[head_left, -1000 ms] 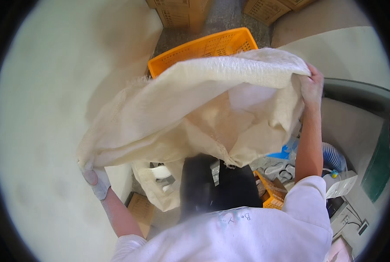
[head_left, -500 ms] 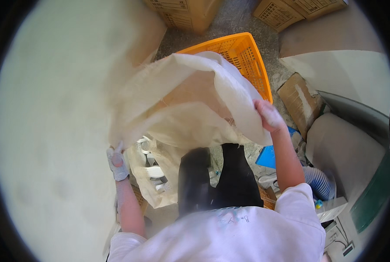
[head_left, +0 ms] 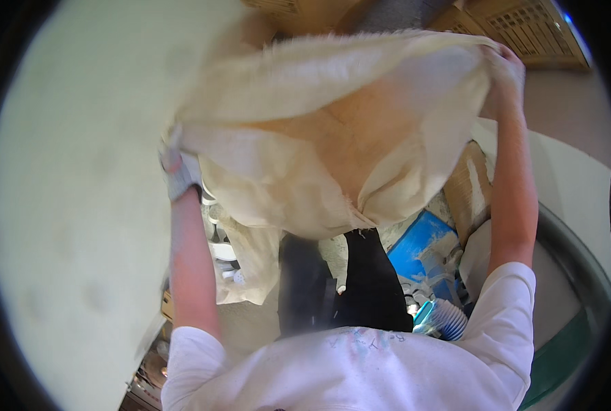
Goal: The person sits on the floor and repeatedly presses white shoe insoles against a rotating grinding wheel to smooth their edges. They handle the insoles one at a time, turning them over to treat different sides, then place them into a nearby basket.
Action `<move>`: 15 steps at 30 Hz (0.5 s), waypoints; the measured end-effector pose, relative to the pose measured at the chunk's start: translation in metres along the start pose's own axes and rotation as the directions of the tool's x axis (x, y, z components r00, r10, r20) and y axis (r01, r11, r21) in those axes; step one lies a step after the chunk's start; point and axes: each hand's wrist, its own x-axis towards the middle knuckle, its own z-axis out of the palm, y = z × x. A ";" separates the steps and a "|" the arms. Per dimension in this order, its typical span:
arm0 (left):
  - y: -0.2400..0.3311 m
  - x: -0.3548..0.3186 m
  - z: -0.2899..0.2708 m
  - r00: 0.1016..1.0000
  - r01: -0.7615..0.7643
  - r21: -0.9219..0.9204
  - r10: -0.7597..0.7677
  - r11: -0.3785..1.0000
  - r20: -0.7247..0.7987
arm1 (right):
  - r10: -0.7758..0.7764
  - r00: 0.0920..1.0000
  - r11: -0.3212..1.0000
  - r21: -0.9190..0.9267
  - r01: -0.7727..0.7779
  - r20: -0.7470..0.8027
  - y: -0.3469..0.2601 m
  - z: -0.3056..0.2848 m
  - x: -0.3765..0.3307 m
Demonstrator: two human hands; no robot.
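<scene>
A large cream woven sack (head_left: 271,181) with frayed edges is stretched between my two hands, its wide mouth gaping and its tan inside showing. My left hand (head_left: 180,168), in a pale glove, is closed on the sack's left edge beside the white wall. Up at the far right, my right hand (head_left: 508,74) grips the other top corner, its fingers partly hidden by the fabric. Below my left hand, another piece of cream cloth (head_left: 254,264) hangs around several white parts (head_left: 223,251) that I cannot name.
Cardboard boxes (head_left: 535,31) stand at the far side. The white wall (head_left: 79,205) rises close on the left. To the right of my legs lie a blue panel (head_left: 415,243), a flat cardboard piece (head_left: 471,185) and a ribbed hose (head_left: 449,320).
Both hands have risen and moved farther away, the right one also outward, spreading the sack wider. The orange basket behind it is now hidden.
</scene>
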 end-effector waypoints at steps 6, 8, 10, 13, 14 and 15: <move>0.070 0.024 0.061 0.951 -0.240 0.009 0.233 0.971 0.202 | -0.153 0.941 0.985 0.026 0.169 -0.303 0.029 -0.056 0.032; 0.058 0.027 0.052 0.951 -0.284 0.263 0.237 0.922 0.196 | -0.060 0.972 0.993 0.082 0.080 -0.227 0.052 -0.067 0.018; 0.022 0.029 0.030 0.947 -0.230 0.130 0.191 0.965 0.258 | -0.034 0.989 0.998 -0.064 0.025 -0.142 0.080 -0.081 -0.019; -0.074 0.030 -0.025 0.997 -0.011 0.034 0.009 0.999 0.072 | 0.288 0.953 0.905 -0.352 -0.238 0.096 0.130 -0.086 -0.101; -0.106 0.032 -0.047 0.984 0.175 -0.009 -0.175 0.984 0.020 | 0.330 0.928 0.859 -0.464 -0.218 0.174 0.145 -0.086 -0.124; -0.129 0.040 -0.074 0.935 0.352 -0.063 -0.354 0.934 -0.022 | 0.363 0.885 0.821 -0.550 -0.155 0.293 0.157 -0.083 -0.139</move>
